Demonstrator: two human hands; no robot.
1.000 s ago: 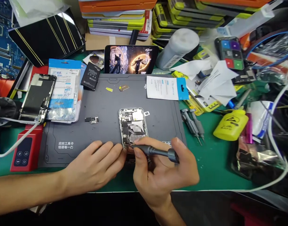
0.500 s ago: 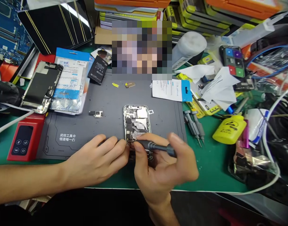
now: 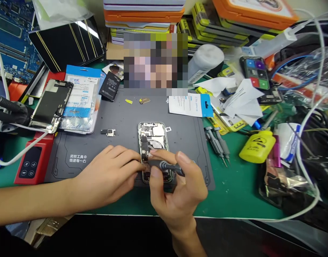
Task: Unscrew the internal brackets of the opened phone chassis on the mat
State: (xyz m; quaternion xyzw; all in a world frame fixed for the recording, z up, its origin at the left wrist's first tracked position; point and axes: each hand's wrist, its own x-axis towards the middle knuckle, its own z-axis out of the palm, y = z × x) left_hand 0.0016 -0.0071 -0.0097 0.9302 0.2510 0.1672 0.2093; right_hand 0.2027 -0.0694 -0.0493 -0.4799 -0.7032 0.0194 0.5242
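Observation:
An opened phone (image 3: 157,132) lies on the grey work mat (image 3: 121,116), its inner parts and flex cables bare. My right hand (image 3: 177,189) is closed around a dark screwdriver (image 3: 166,166), which slants down to the left over the phone's lower part. Its tip is hidden by my fingers. My left hand (image 3: 114,175) has its fingers bent together at the phone's lower left edge, the index fingertip touching it. A small metal-and-black phone part (image 3: 109,132) lies on the mat left of the phone. By the phone's right edge rests a SIM tray (image 3: 168,129).
At left are a removed phone screen (image 3: 50,103) and a red device (image 3: 35,160). A black battery (image 3: 109,85) lies behind. Several screwdrivers (image 3: 218,144), a yellow bottle (image 3: 257,146) and looping white cables crowd the right. Stacked boxes (image 3: 144,16) stand at the back.
The camera view has shifted slightly. My left fingers have straightened a little along the phone's edge. My right hand and the screwdriver have shifted slightly left in view, still over the phone's lower part.

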